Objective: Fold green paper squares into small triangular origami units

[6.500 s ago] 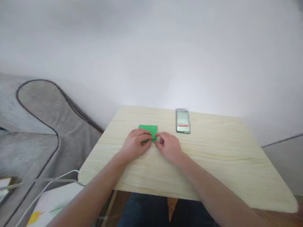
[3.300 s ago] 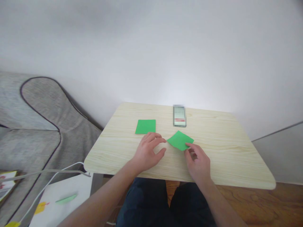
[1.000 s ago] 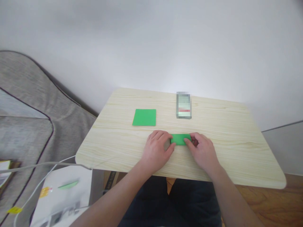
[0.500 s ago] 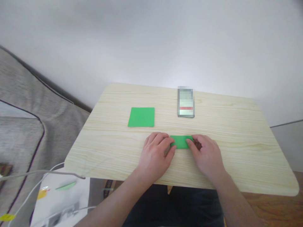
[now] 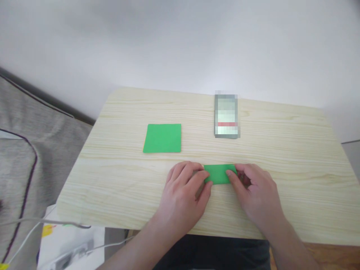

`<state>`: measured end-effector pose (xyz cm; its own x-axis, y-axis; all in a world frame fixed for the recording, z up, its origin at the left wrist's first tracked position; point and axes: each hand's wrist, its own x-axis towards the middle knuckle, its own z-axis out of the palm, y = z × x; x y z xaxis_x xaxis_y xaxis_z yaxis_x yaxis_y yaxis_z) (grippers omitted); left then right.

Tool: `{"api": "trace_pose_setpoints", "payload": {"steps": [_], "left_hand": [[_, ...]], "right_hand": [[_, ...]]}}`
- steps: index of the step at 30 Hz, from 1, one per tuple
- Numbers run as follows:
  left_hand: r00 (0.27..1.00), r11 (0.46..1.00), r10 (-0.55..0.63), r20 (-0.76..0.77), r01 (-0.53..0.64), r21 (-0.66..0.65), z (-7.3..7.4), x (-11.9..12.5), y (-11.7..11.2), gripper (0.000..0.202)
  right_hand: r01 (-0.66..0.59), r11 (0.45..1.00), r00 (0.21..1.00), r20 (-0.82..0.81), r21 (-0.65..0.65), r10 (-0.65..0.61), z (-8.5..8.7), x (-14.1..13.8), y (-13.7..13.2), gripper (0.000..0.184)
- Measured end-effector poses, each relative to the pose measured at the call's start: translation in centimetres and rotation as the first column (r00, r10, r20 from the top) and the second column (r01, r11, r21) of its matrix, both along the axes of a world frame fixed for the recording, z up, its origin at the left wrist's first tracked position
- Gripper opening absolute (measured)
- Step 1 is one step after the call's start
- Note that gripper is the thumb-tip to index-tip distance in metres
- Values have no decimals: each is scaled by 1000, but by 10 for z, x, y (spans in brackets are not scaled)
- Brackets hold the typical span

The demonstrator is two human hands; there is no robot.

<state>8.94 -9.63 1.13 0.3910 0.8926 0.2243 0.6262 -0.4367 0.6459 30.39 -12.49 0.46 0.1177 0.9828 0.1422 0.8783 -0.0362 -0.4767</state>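
Observation:
A green sheet of paper, folded into a narrow strip (image 5: pixel 218 173), lies on the pale wooden table (image 5: pixel 281 157) near its front edge. My left hand (image 5: pixel 185 191) presses the strip's left end with its fingertips and thumb together. My right hand (image 5: pixel 254 193) pinches the strip's right end with thumb and forefinger. A stack of square green paper (image 5: pixel 163 138) lies flat farther back on the left, untouched.
A phone (image 5: pixel 226 116) with a lit, blurred screen lies at the back of the table. Grey upholstery (image 5: pixel 25 123) stands to the left. White cables (image 5: pixel 42 225) and white sheets with coloured scraps (image 5: pixel 70 243) lie below the table's left corner.
Since 3.3 s ago the loose green square has been folded in half into a strip. Over the last second both hands stay on its ends; the camera has tipped down and closer.

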Motion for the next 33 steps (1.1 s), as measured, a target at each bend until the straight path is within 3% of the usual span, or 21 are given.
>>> {"api": "trace_pose_setpoints", "payload": {"steps": [19, 33], "left_hand": [[999, 999, 35, -4, -35, 4, -2, 3, -1, 16], [999, 1000, -15, -39, 16, 26, -1, 3, -1, 15]], "right_hand": [[7, 1000, 1000, 25, -7, -7, 4, -3, 0, 22], [45, 999, 998, 33, -9, -44, 3, -5, 1, 21]]}}
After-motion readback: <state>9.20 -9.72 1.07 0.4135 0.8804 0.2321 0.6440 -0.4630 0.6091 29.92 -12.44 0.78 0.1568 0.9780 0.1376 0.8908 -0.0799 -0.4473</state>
